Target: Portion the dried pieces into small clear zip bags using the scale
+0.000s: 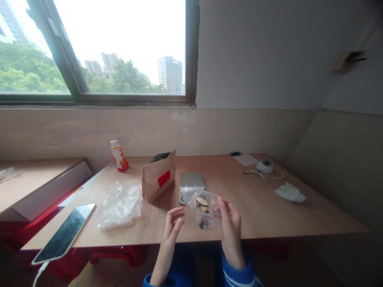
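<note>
My right hand (pixel 231 223) pinches the right edge of a clear zip-lock bag (pixel 214 202) with red seal lines. Inside the bag lie a few pale dried slices (pixel 202 204), their kind hard to tell. To the left of the bag, my left hand (pixel 172 225) holds nothing; its fingers are half curled and apart. Behind the bag, partly covered by it, is a small digital scale (pixel 191 180) with a metal top. An open kraft paper pouch (pixel 157 181) bearing a red label stands upright left of the scale; its contents are mostly hidden.
More clear zip-lock bags (pixel 119 207) lie left of the pouch, near a charging phone (pixel 66 233). A drink bottle (pixel 119 156) stands behind. At right are a white dome camera (pixel 265 166) with its cable, a paper sheet (pixel 245 160), a screwdriver (pixel 235 154) and a white packet (pixel 290 193).
</note>
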Demonstrator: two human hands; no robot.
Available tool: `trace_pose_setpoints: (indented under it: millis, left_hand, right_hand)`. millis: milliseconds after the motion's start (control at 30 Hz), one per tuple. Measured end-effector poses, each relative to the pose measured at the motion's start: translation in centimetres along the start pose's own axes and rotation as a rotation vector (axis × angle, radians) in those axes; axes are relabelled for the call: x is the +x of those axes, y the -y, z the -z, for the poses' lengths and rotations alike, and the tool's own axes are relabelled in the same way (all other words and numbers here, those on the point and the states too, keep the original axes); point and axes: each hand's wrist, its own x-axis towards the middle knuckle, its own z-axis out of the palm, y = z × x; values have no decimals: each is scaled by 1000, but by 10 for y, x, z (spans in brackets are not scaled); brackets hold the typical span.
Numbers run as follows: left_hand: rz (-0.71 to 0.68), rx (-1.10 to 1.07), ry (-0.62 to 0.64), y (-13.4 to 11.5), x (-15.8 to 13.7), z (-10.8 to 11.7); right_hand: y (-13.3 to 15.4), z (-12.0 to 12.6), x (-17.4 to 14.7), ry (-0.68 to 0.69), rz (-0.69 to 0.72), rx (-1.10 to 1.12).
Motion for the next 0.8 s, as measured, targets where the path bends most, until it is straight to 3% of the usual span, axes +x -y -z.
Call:
trace_pose_setpoints:
  millis: [67,133,267,333,433,533,700,800]
  left_hand:
    - [108,-81,67,13,1,-1]
    - [207,-167,100,23,0,-6]
    - [199,-182,-35,26,0,-13]
    - [141,-127,-64,24,2,-12]
    - [69,-61,-90,23,7,-6]
    - [21,-23,-107,24,12,0]
    - [-7,17,-100,23,22,12]
    - [12,40,-92,27,32,23]
  right_hand:
    - [-4,-5,-1,109,-61,1]
    - [-5,-8,-3,172,-32,-55]
    - [-1,-8,-10,73,428,-281]
    - [1,-7,-11,172,588,-356]
    - [-3,-10,-8,480,566,-413]
    - [-11,-22,3,686,516,-490]
    - [-16,-48,23,889,468,-562]
    - [-19,-61,34,919,398,-551]
